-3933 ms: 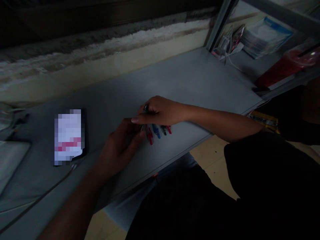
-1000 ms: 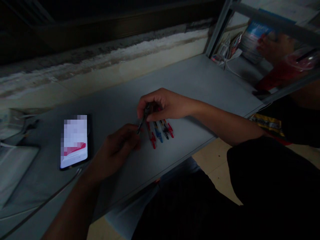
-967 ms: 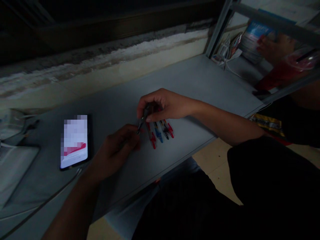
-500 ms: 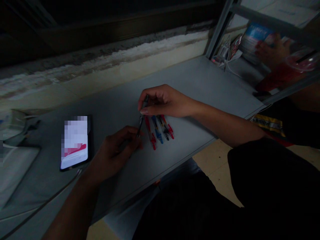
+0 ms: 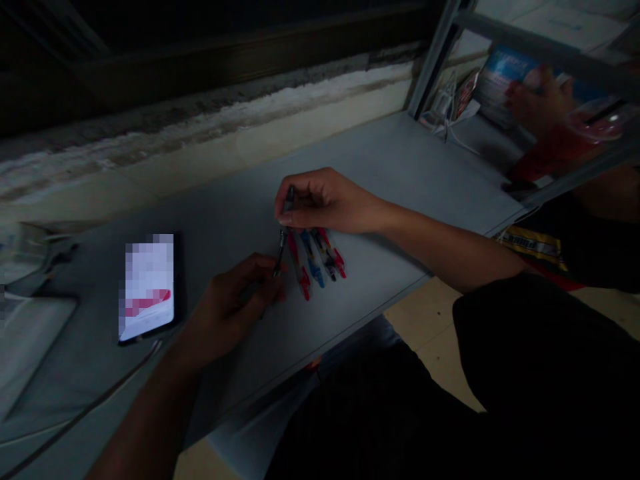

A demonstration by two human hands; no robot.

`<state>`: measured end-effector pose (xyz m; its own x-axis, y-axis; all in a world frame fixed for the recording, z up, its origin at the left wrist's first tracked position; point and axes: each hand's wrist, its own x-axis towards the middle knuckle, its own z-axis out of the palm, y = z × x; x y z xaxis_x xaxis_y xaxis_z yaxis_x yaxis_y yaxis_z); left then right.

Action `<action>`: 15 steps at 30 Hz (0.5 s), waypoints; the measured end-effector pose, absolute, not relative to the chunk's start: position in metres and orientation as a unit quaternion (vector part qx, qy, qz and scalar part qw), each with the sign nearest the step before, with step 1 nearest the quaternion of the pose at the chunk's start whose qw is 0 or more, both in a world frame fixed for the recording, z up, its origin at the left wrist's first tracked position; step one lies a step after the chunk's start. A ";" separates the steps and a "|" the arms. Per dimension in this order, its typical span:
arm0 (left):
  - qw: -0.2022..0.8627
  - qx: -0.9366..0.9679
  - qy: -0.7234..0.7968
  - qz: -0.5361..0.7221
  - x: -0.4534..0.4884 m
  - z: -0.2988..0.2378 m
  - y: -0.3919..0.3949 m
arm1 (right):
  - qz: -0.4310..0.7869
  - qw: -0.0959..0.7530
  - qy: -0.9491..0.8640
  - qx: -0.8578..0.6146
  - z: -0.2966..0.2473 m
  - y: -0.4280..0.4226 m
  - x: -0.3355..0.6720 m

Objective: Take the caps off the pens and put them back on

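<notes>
A slim dark pen (image 5: pixel 281 252) slants between my two hands. My left hand (image 5: pixel 240 293) is closed around its lower end, and those fingers partly hide it. At the upper end, the thumb and fingers of my right hand (image 5: pixel 320 200) pinch the pen. Just right of my left hand, several pens lie side by side on the grey desk: a red pen (image 5: pixel 304 283), a blue pen (image 5: pixel 315 270), a black pen (image 5: pixel 330 267) and another red pen (image 5: pixel 340 263). My right hand covers their far ends.
Left of my hands a lit phone (image 5: pixel 147 287) lies near a cable (image 5: pixel 95 403) and a pale flat object (image 5: pixel 37 347). At the right, past a metal shelf post (image 5: pixel 433 60), another person's hand (image 5: pixel 543 100) is near a cup of red drink (image 5: pixel 555 147).
Both hands keep nearly the same hold on the pen. The view has shifted slightly, and the pens on the desk lie as before.
</notes>
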<state>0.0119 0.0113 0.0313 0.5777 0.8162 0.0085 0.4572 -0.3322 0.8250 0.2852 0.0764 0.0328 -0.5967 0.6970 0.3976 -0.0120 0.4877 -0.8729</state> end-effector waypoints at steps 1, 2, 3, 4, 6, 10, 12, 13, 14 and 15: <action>0.412 0.785 0.409 0.217 0.012 0.031 0.011 | 0.462 0.381 -0.772 -0.215 0.033 0.076 0.285; 0.410 0.782 0.416 0.220 0.013 0.030 0.011 | 0.472 0.368 -0.775 -0.205 0.033 0.075 0.284; 0.409 0.778 0.423 0.222 0.013 0.029 0.011 | 0.484 0.351 -0.777 -0.196 0.032 0.074 0.283; 0.407 0.774 0.429 0.225 0.014 0.028 0.011 | 0.498 0.336 -0.777 -0.189 0.031 0.073 0.283; 0.407 0.770 0.437 0.224 0.014 0.026 0.011 | 0.517 0.319 -0.772 -0.185 0.029 0.072 0.281; 0.406 0.758 0.457 0.228 0.015 0.020 0.011 | 0.516 0.325 -0.763 -0.215 0.027 0.069 0.278; 0.395 0.755 0.468 0.233 0.015 0.018 0.011 | 0.492 0.306 -0.775 -0.253 0.030 0.067 0.278; 0.388 0.756 0.473 0.234 0.015 0.019 0.010 | 0.474 0.290 -0.785 -0.274 0.033 0.066 0.278; 0.383 0.755 0.478 0.234 0.015 0.019 0.010 | 0.456 0.271 -0.796 -0.293 0.036 0.065 0.278; 0.378 0.754 0.482 0.237 0.015 0.021 0.010 | 0.441 0.256 -0.804 -0.306 0.039 0.064 0.279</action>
<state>0.0150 0.0099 0.0205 0.4236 0.9058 -0.0072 0.5473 -0.2496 0.7988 0.2792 0.0635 0.0386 -0.6816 0.7177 0.1426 0.2658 0.4244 -0.8656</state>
